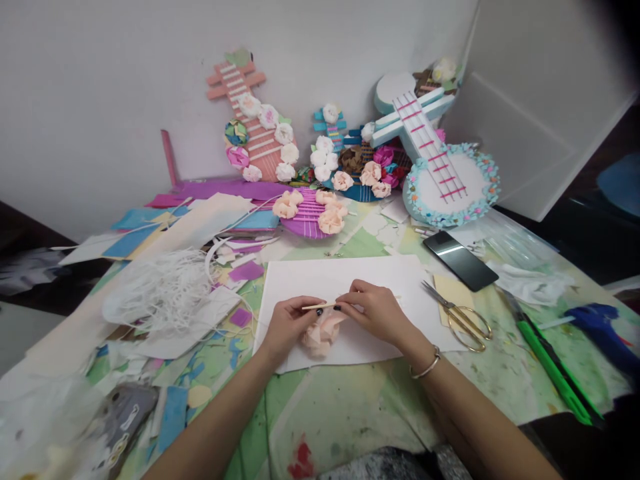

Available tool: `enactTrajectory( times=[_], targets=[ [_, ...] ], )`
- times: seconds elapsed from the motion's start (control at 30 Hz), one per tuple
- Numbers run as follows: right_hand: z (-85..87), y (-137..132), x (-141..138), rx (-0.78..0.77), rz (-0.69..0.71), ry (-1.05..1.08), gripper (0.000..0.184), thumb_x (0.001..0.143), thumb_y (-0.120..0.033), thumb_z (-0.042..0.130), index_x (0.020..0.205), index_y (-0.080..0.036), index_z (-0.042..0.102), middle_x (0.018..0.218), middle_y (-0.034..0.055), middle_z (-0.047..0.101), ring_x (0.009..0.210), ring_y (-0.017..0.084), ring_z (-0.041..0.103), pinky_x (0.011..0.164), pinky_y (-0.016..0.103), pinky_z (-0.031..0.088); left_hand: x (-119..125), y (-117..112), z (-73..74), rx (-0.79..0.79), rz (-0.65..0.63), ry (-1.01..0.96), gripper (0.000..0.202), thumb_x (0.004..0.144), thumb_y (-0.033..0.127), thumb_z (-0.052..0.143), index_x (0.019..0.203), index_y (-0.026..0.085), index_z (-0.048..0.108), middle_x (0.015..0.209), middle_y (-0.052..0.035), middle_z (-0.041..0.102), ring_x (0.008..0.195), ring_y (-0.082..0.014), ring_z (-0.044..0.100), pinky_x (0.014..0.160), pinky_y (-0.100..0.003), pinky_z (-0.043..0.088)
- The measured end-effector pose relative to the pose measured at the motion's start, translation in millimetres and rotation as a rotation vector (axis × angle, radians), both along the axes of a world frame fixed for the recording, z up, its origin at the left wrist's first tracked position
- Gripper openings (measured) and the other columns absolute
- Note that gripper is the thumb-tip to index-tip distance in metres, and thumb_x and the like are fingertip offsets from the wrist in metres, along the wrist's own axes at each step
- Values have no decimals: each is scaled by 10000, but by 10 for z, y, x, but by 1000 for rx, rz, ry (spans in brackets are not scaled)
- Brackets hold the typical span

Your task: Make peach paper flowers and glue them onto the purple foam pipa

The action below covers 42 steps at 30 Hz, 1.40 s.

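A thin, pale wooden stick [314, 307] lies level between my two hands above the white sheet. My left hand [290, 328] pinches it between thumb and fingers. At the stick's other end, my right hand [376, 310] is closed with thumb and forefinger together; whether paper is also pinched there I cannot make out. Just below the fingers sits a peach crepe-paper flower [321, 337], its upper edge partly covered by the hands. Under it all is a white sheet of paper [300, 277] on the table.
Gold-handled scissors [463, 319], a black phone [460, 260], a green cutter [553, 363] and a blue glue gun [597, 327] lie right. White shredded strips [160, 293] and paper scraps heap up left. Behind stand flower-decorated model instruments, including a purple one [306, 217] and a light-blue one [450, 183].
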State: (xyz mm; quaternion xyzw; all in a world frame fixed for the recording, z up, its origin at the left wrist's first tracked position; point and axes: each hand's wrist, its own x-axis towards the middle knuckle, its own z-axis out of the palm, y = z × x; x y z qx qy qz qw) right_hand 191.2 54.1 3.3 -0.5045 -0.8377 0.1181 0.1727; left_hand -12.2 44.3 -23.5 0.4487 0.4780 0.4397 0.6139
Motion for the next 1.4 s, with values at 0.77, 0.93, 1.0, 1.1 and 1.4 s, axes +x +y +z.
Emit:
enactTrajectory(
  times=[0.77,0.93,1.0,1.1,1.4],
  targets=[
    [-26,-68,-74,164,-59,0,292,908,-388,508,840,-229,744,686,18,629,613,116,569,542,257,295,36,-1,0,43,55,-87,169,704,295,729,739,151,646,657,24,587,531,-55,479,496,-160,378],
    [-38,-60,-88,261,-65,6,314,898,-402,525,784,-201,736,642,26,620,604,128,552,558,263,294,46,19,-7,59,80,-42,147,685,261,741,716,148,653,619,29,585,512,-55,478,478,-159,371],
    [-46,-53,-86,281,-62,19,330,898,-410,521,769,-191,732,640,30,618,607,131,548,568,262,298,43,20,-8,67,84,-29,141,673,248,747,721,148,660,630,22,602,524,-63,498,483,-163,381],
    [-63,-49,-79,297,-54,42,348,903,-417,511,762,-183,726,646,36,616,616,135,541,587,264,304,36,16,-5,77,86,-20,133,663,233,747,717,148,661,634,19,612,536,-71,523,496,-170,399],
    [-45,-48,-71,321,-15,103,242,893,-352,555,780,-194,701,687,13,628,680,125,551,844,354,267,33,-10,34,97,109,-27,302,648,224,754,907,177,606,660,24,638,555,-92,566,512,-181,439]
  ],
)
